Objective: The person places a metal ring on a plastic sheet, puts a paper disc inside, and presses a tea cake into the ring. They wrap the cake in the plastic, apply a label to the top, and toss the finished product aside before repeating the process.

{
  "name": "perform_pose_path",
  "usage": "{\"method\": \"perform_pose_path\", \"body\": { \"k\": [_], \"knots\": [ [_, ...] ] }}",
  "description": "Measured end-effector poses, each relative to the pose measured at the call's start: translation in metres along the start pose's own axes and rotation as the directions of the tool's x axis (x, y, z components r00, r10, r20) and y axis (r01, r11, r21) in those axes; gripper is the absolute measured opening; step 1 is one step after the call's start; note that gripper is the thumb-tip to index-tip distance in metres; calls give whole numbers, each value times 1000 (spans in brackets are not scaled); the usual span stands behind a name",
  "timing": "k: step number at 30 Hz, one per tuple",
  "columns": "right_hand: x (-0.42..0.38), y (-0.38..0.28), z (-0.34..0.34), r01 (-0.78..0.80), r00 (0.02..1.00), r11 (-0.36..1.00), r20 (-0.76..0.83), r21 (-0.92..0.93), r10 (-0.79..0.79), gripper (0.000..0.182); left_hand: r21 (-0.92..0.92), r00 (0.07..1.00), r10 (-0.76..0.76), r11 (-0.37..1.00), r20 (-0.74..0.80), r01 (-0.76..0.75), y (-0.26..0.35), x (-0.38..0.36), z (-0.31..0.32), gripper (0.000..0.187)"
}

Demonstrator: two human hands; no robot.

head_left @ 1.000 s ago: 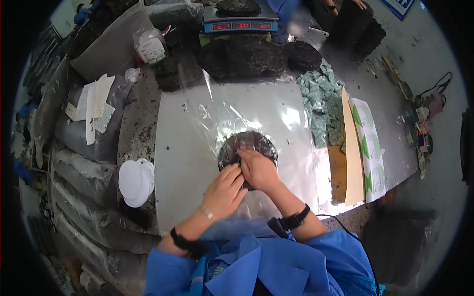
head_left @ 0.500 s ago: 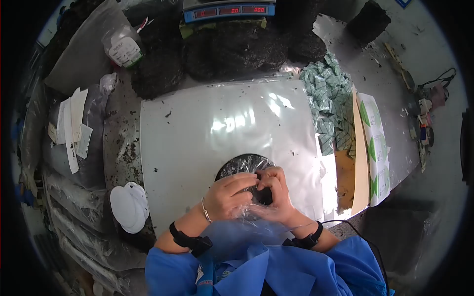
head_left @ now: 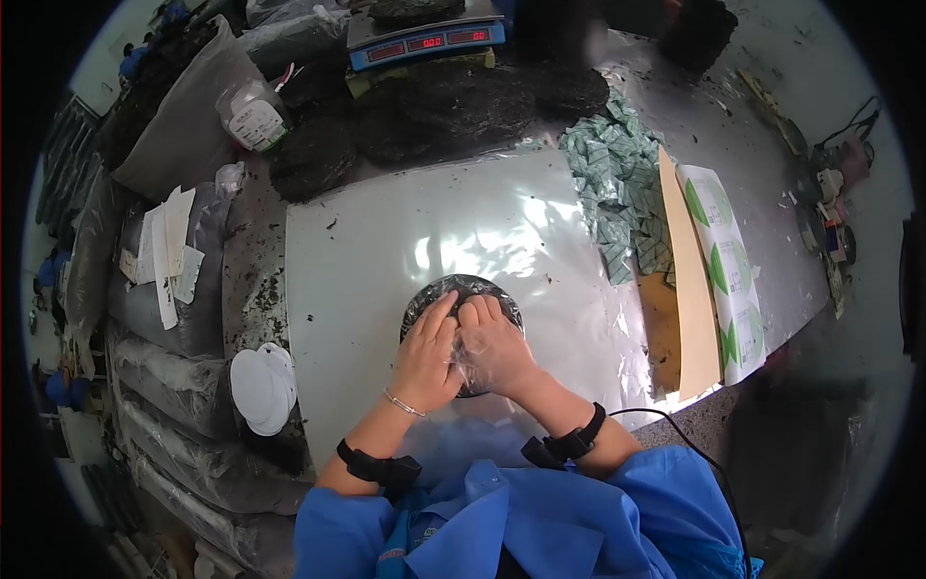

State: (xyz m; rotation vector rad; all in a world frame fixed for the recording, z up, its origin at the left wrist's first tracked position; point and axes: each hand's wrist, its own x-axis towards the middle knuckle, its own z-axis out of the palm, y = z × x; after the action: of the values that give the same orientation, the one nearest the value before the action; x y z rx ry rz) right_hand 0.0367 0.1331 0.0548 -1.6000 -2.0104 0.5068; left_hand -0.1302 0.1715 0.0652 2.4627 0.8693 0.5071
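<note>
A dark round cake [head_left: 470,284] in shiny clear plastic lies on the pale sheet [head_left: 347,289] close in front of me. My left hand [head_left: 429,352] rests on its left part, palm down, fingers stretched forward. Beside it, my right hand [head_left: 494,345] presses on the right part with its fingers laid forward and a little bent. Both hands nearly touch over the middle of the cake. Clear film lies around the right hand, and a looser stretch of it [head_left: 473,444] spreads toward my blue clothing. The hands hide much of the cake's near half.
Dark round slabs [head_left: 439,111] line the back below a blue scale [head_left: 424,43]. Green wrapped packets [head_left: 612,183] and a white-green package [head_left: 723,280] sit at right. White ovals [head_left: 262,389], a plastic jar [head_left: 254,121] and paper strips [head_left: 164,251] are at left.
My hands were pinching film over the cake; now they lie flatter and farther forward on it. The view has shifted, and a dark slab on the scale has come into sight.
</note>
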Motion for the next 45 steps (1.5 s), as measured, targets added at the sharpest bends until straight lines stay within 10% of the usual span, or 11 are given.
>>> {"method": "perform_pose_path", "body": {
  "k": [5,9,13,15,19,27,31,36,40,42,45],
  "knots": [
    [-34,-9,-24,-35,998,986,58,160,26,26,154,1000,-8,988,0,8,2,4,9,70],
    [19,-32,19,-347,918,885,82,-311,388,10,-346,995,-90,936,-52,67,-9,2,6,92],
    [29,-7,-5,-188,898,963,365,-192,248,17,-75,989,-74,994,130,85,-1,4,-10,75],
    [-11,26,-54,-46,993,836,-64,547,96,8,275,990,20,960,143,-59,4,4,2,58],
    [-56,171,-78,-708,403,706,-816,10,415,28,303,992,25,951,127,-62,5,2,4,52],
    [-43,73,-100,-85,565,790,-624,607,540,18,213,997,-11,977,71,-4,2,5,7,57],
    [-5,-1,-3,-216,968,950,-180,-226,177,12,-52,993,-118,992,0,117,5,6,6,76],
    [-46,8,-65,4,981,991,-192,132,22,24,233,997,-61,971,39,50,8,6,12,62],
    [-150,99,-114,-789,591,463,-704,-404,394,85,251,996,-65,967,60,48,6,5,11,59],
    [-216,200,-156,-937,319,193,-482,-293,816,26,252,997,-59,967,57,43,7,2,10,59],
    [-236,229,-253,-976,37,-123,-696,-178,717,22,252,996,-60,967,73,40,11,6,6,60]
  ]
}}
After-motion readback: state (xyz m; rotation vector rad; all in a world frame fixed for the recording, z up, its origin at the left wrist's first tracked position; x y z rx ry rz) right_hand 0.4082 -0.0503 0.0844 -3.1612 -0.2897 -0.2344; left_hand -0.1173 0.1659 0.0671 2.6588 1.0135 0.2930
